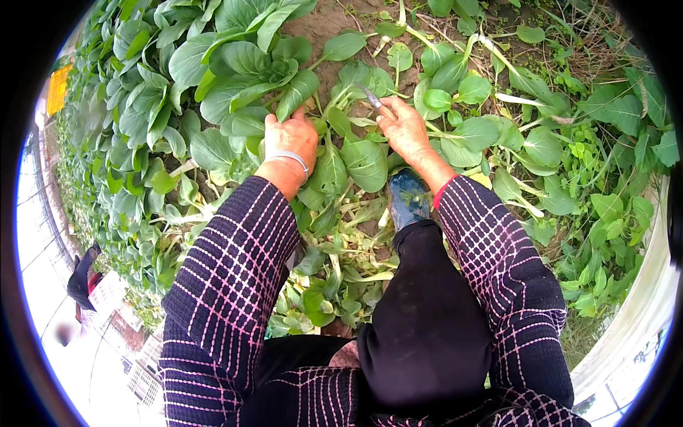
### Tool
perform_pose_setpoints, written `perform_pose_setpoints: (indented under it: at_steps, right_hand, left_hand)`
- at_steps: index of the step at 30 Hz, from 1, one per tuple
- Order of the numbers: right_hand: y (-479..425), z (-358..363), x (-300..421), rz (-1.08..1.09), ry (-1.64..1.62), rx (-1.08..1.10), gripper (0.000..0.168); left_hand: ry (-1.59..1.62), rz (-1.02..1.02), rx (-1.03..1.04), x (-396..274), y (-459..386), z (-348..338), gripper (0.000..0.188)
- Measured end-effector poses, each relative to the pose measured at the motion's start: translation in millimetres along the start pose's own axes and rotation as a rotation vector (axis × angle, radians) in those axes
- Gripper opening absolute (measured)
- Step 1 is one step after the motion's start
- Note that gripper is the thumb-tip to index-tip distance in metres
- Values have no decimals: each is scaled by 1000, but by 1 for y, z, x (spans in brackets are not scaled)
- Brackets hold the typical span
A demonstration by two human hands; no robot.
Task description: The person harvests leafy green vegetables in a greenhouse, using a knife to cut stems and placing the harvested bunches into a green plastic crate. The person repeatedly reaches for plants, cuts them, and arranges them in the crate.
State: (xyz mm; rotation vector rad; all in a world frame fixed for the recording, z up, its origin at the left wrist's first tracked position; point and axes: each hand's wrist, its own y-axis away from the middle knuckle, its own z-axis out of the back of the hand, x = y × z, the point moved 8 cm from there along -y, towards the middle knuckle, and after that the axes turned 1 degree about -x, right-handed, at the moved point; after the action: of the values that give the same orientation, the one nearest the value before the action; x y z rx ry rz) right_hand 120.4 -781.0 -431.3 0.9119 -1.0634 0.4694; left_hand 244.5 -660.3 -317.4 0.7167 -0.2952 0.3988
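Note:
My left hand (pixel 292 140), with a silver bangle (pixel 290 156) on its wrist, reaches into the base of a leafy green plant (pixel 251 74), possibly bok choy. Leaves cover its fingertips, so whether they grip a stem cannot be told. To its right, my right hand (pixel 400 124) is closed on the wooden handle of a small knife (pixel 372 99). The blade points up and left, its tip close to a pale leaf. Between and below both hands spread loose broad leaves (pixel 364 163).
Dense leafy plants (pixel 128 117) stand on the left. Cut leaves and stalks (pixel 525 205) litter the soil on the right. My blue shoe (pixel 408 197) is below my right hand. Far left are another person (pixel 82 283), plastic crates (pixel 144 381) and a yellow crate (pixel 58 89).

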Motion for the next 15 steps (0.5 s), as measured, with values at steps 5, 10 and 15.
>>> perform_pose_setpoints:
  at_steps: [5, 10, 15]
  right_hand:
    - [59, 20, 81, 379, 135, -63, 42]
    - [73, -11, 114, 430, 188, 199, 40]
    - [34, -36, 82, 173, 269, 353, 35]
  left_hand:
    - [193, 90, 93, 13, 20, -49, 43]
    - [291, 136, -119, 7, 41, -57, 25]
    - [326, 177, -250, 4, 54, -63, 28]
